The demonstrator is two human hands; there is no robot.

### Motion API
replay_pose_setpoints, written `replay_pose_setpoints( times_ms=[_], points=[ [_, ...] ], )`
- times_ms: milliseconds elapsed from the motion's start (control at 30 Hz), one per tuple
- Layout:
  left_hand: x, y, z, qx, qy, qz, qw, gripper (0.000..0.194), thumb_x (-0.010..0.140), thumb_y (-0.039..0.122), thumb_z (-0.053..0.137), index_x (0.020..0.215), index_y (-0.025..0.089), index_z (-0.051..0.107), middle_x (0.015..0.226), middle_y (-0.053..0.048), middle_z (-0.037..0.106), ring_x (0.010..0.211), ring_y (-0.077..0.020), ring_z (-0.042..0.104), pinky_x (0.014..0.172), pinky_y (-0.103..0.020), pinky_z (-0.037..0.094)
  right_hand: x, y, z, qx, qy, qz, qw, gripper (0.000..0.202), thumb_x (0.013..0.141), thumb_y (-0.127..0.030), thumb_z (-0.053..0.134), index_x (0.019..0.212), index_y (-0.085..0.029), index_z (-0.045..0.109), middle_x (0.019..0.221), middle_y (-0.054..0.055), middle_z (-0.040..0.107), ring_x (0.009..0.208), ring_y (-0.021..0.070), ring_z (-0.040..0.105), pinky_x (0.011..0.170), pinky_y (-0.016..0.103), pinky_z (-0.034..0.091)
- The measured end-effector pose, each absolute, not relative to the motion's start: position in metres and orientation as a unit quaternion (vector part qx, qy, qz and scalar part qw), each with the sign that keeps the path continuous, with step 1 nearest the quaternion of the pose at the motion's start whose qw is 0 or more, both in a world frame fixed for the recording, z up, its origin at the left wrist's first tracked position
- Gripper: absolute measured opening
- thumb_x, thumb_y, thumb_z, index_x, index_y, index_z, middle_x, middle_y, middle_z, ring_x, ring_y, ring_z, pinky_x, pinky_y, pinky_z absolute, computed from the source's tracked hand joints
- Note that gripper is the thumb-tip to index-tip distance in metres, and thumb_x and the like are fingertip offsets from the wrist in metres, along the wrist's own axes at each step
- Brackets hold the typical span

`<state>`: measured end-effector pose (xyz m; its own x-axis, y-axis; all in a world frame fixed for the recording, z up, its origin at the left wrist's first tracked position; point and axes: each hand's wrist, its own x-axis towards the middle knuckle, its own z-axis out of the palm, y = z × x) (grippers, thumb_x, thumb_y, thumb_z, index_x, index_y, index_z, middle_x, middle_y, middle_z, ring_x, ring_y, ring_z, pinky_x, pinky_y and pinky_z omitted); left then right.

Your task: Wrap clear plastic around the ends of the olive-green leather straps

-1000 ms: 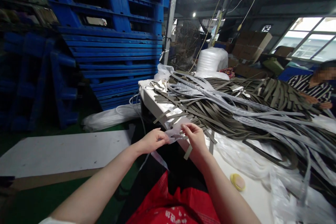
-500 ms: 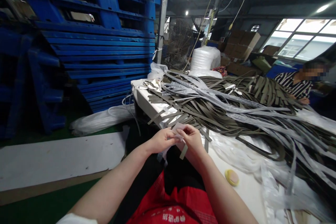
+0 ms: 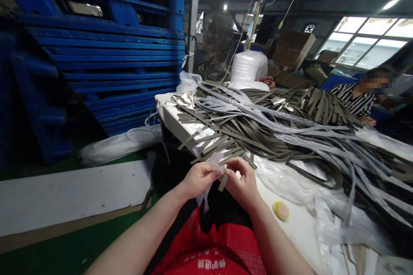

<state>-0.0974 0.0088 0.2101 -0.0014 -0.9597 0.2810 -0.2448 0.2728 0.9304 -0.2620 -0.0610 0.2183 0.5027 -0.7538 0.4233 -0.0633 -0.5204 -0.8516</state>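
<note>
My left hand pinches a thin, whitish translucent film between thumb and fingers, and part of it hangs down below the hand. Right beside it, my right hand is closed at the fingertips on a short olive strip whose end sticks out below. The fingertips of both hands almost touch, over the near edge of the white table. Past the hands lies a large pile of dark olive strips, with clear plastic lengths across it.
A round yellow-rimmed object rests on the table to the right. Blue pallets are stacked at the left. A white roll stands at the back. A person in a striped top is at the far right.
My right hand's fingers are more bent and slightly apart from my left hand's. More of the film hangs below my left hand. The whole view has shifted slightly.
</note>
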Motion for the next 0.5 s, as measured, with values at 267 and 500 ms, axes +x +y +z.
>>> replay_pose_setpoints(
  times_ms=[267,500],
  points=[
    [-0.1005,0.0098,0.2093,0.504,-0.637,-0.369,0.452,0.034,0.092,0.042,0.056,0.09,0.015,0.077,0.091,-0.008,0.072,0.087,-0.0202,0.065,0.082,-0.028,0.048,-0.2703,-0.0523,0.2188,-0.796,0.286,-0.404,0.347,0.017,0.09,-0.028,0.059,0.08,-0.02,0.071,0.073,0.002,0.061,0.067,0.0129,0.054,0.063,0.024,0.042],
    [-0.1044,0.0053,0.2034,0.49,-0.643,-0.414,0.419,0.029,0.089,0.038,0.056,0.086,0.018,0.077,0.092,-0.006,0.072,0.091,-0.0215,0.065,0.087,-0.028,0.048,-0.2711,-0.0594,0.2106,-0.803,0.277,-0.401,0.342,0.025,0.08,-0.029,0.067,0.06,-0.018,0.056,0.062,-0.002,0.052,0.058,0.0106,0.047,0.055,0.022,0.034]
  ],
)
